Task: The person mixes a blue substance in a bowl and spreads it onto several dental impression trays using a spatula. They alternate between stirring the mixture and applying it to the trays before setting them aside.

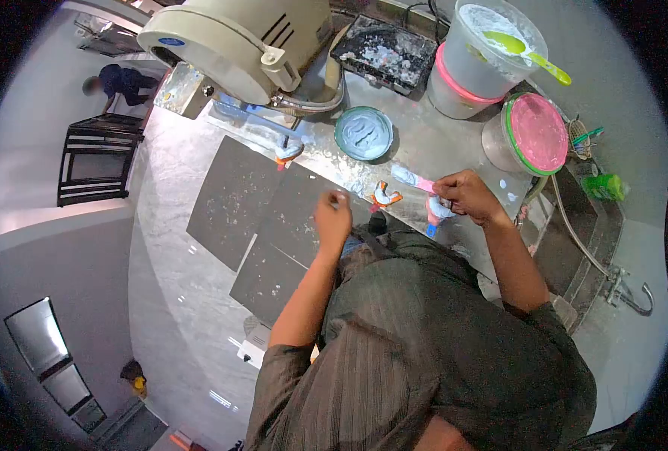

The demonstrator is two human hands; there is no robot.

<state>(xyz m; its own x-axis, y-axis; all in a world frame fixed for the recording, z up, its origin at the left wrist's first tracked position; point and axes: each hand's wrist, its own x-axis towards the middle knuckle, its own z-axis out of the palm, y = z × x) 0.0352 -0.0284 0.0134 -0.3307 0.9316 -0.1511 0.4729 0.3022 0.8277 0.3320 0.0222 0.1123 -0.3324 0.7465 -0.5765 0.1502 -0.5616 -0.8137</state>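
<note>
My right hand (469,197) grips a spatula by its pink handle, its blade (404,175) coated in pale blue paste. Just below that hand lies a dental impression tray (440,209) filled with pale paste, a blue piece at its end. To its left, near the counter's front edge, sits an orange impression tray (385,197) with whitish paste. Another orange tray (288,152) lies farther left. A green mixing bowl (365,133) of pale blue paste stands behind them. My left hand (334,216) hovers before the counter's edge, fingers curled together; what they may hold is hidden.
A large beige machine (243,45) and a crusted black box (386,54) stand at the back. Powder tubs hold a green scoop (508,43); a pink-lidded tub (533,134) is nearby. Right is a sink with a tap (634,297). A person (127,84) is far left.
</note>
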